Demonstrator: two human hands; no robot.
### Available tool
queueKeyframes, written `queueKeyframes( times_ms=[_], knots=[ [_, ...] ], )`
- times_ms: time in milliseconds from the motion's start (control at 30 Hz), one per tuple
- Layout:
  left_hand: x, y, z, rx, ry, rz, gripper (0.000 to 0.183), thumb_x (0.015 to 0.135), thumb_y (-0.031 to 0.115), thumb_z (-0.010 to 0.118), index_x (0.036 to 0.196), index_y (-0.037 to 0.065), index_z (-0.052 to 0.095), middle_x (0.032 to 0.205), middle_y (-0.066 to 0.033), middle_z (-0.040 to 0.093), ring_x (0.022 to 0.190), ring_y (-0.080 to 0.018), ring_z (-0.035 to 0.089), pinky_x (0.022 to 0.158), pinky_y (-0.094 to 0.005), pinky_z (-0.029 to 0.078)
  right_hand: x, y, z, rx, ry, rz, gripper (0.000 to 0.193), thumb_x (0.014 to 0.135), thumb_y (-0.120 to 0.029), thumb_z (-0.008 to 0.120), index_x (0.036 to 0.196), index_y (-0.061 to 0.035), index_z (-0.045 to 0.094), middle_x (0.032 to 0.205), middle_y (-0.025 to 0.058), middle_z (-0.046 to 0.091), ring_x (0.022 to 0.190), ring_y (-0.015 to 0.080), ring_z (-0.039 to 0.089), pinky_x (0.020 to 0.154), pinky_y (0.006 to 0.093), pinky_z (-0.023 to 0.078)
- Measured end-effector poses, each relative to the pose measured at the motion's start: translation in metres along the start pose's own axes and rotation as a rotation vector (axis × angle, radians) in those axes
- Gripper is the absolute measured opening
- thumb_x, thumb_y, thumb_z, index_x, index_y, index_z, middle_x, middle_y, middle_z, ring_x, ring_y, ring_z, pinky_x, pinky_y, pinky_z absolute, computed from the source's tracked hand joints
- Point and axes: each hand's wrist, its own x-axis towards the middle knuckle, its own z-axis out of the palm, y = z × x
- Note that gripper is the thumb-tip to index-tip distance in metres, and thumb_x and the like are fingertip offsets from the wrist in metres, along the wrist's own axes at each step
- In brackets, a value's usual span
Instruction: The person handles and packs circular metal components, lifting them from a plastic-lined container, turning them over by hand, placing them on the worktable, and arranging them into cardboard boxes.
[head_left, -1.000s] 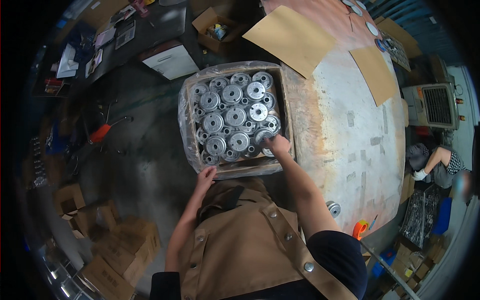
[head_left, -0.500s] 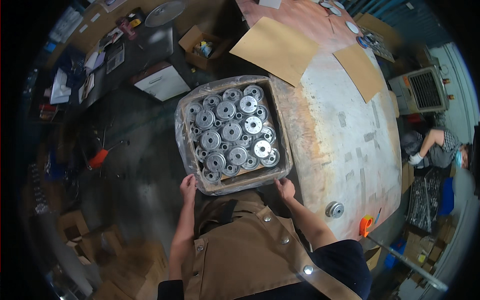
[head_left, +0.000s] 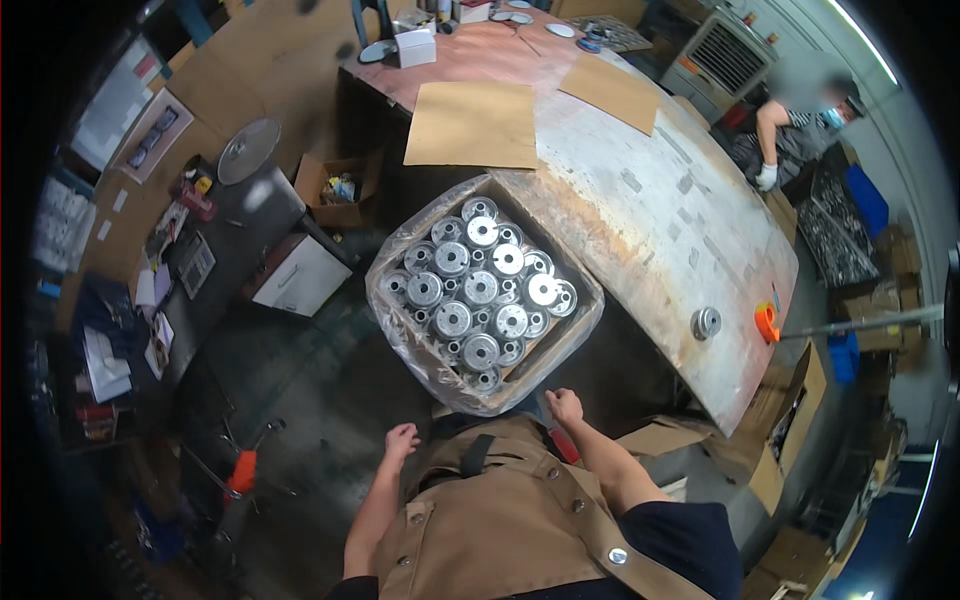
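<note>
A box lined with clear plastic (head_left: 402,345) stands in the middle of the view, full of round silvery metal wheel-like parts (head_left: 481,287) with holes in their centres. Just off its near left side is my left hand (head_left: 402,441), its fingers curled, with nothing visible in them. My right hand (head_left: 565,406) is a loose fist close to the box's near right edge; a small gap shows between hand and plastic, and no held thing can be seen. One more metal wheel part (head_left: 706,323) sits on the worktable (head_left: 640,235) to the right.
Cardboard sheets (head_left: 472,125) lie at the table's far end. An orange tape dispenser (head_left: 766,323) is near its right edge. A dark desk (head_left: 215,265) and an orange-and-metal stand (head_left: 241,474) are on the left. A co-worker with a white glove (head_left: 766,177) works beyond the table.
Both hands have come away from the box's near corners, where they were at the plastic. The whole view has turned, so the box now appears with a corner toward me.
</note>
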Motion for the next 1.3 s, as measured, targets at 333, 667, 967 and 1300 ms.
queueKeyframes(
  times_ms=[333, 667, 967, 1300],
  knots=[
    [0.023, -0.005, -0.075, 0.185, -0.066, -0.196, 0.035, 0.093, 0.029, 0.06, 0.122, 0.01, 0.056, 0.098, -0.0049, 0.066, 0.075, -0.02, 0.065, 0.061, -0.0359, 0.051, -0.039, 0.087, -0.163, 0.296, 0.775, 0.124, 0.059, 0.078, -0.028, 0.066, 0.126, -0.0012, 0.045, 0.108, 0.0253, 0.063, 0.104, 0.0431, 0.059, 0.088, 0.0466, 0.048],
    [0.028, 0.103, -0.041, -0.12, -0.123, 0.006, 0.061, 0.093, 0.041, 0.059, 0.141, 0.01, 0.038, 0.139, -0.0144, 0.048, 0.11, -0.0313, 0.06, 0.084, -0.0439, 0.052, -0.041, 0.188, -0.385, 0.726, 0.908, 0.202, 0.025, 0.084, -0.026, 0.057, 0.084, -0.0025, 0.066, 0.06, 0.0069, 0.059, 0.044, 0.0143, 0.05, 0.041, 0.03, 0.04],
    [0.045, 0.211, 0.021, 0.121, 0.085, 0.033, 0.097, 0.081, 0.068, 0.057, 0.151, 0.015, 0.015, 0.151, -0.0129, 0.028, 0.132, -0.0384, 0.035, 0.095, -0.06, 0.038, 0.121, 0.005, -0.125, 0.671, 0.185, 0.124, 0.067, 0.089, -0.053, 0.059, 0.135, -0.0055, 0.05, 0.116, 0.0156, 0.063, 0.085, 0.0232, 0.063, 0.062, 0.0342, 0.05],
    [0.176, 0.224, 0.048, -0.087, 0.413, 0.159, 0.068, 0.074, 0.037, 0.072, 0.121, -0.009, 0.057, 0.123, -0.0217, 0.06, 0.111, -0.0308, 0.06, 0.091, -0.0385, 0.049, 0.261, -0.007, -0.1, 1.122, 0.149, 0.254, 0.048, 0.093, -0.043, 0.051, 0.115, -0.0014, 0.061, 0.112, 0.0138, 0.064, 0.1, 0.0254, 0.06, 0.085, 0.0403, 0.047]
  ],
)
